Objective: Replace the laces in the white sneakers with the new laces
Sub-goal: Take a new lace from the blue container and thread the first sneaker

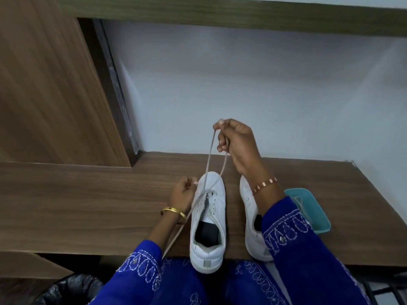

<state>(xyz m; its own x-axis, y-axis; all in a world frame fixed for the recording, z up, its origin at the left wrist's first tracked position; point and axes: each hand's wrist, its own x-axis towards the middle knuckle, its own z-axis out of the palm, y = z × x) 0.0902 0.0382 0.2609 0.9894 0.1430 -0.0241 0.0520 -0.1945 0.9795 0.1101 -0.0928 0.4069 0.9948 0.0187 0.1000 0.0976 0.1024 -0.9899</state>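
Observation:
Two white sneakers stand on the wooden desk (88, 205), toes pointing away from me. The left sneaker (208, 227) has a pale lace (209, 159) running through its front eyelets. My right hand (236, 142) is raised above the toe and pinches a loop of that lace, pulled taut upward. My left hand (182, 194) rests against the left side of this sneaker near the eyelets, fingers curled on the shoe's edge. The lace's other end trails down past my left wrist to the desk's front edge. The right sneaker (250, 208) is partly hidden by my right forearm.
A teal plastic tray (317, 216) holding pale laces sits at the right of the desk behind my right sleeve. A wooden cabinet panel (50, 89) rises at the left. A bin with a black liner (70, 289) stands under the desk at lower left.

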